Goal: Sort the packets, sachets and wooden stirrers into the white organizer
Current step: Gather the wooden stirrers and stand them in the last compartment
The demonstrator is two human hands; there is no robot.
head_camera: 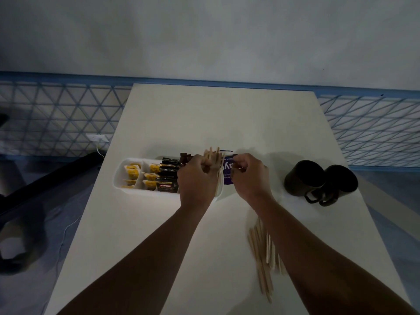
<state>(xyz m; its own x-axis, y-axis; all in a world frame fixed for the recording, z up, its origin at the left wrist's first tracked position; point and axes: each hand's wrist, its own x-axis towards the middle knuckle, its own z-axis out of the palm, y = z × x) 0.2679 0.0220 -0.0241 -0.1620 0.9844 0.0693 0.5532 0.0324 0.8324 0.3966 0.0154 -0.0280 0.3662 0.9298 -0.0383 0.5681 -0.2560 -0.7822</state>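
White table (pixel 204 114), stirrer bundle (pixel 213 158) in left hand (pixel 197 178) above organizer (pixel 118 178)

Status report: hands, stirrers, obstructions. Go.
Left hand grips bundle of pale wooden stirrers, upright at right end of white plastic organizer. Right hand pinches purple printed packet beside it. Loose wooden stirrers lie on white table by right forearm. Nothing blocking.
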